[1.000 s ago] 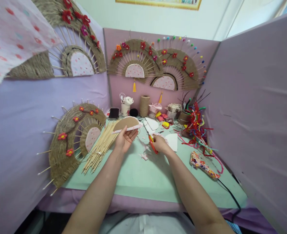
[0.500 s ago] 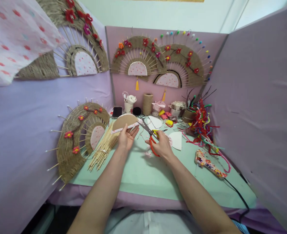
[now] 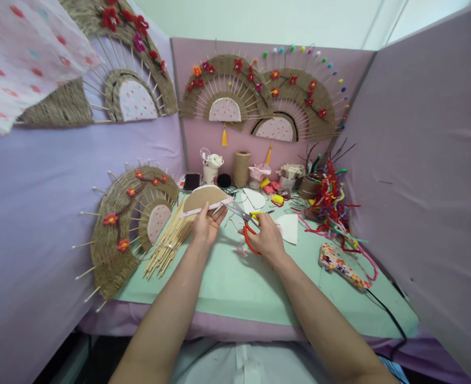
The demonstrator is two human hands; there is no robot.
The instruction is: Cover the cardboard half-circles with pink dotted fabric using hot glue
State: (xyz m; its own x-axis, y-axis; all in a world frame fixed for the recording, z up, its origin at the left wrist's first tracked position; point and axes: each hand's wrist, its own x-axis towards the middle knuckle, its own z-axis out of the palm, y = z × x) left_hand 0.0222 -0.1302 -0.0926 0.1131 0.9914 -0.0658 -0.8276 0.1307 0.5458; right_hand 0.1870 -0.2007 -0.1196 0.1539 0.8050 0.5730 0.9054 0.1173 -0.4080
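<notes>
My left hand (image 3: 208, 225) grips a half-round piece of brown cardboard (image 3: 204, 200) by its straight edge, thumb in front. Light fabric is folded along that edge and shows around the curve. My right hand (image 3: 266, 234) has its fingers in the orange and yellow handles of a pair of scissors (image 3: 246, 217). The blades point left and lie at the right corner of the half-round, by the fabric fold. Small fabric scraps (image 3: 241, 249) lie on the table just below the scissors.
A bundle of bamboo sticks (image 3: 170, 242) lies left of my hands. A flower-patterned glue gun (image 3: 344, 268) with a black cord rests at right, near tangled pipe cleaners (image 3: 330, 198). A twine spool (image 3: 242, 168) stands behind. Twine fans (image 3: 226, 85) hang on the partitions.
The scissor blades have closed somewhat at the corner of the half-round. Both hands stay in nearly the same place, and the view has shifted slightly.
</notes>
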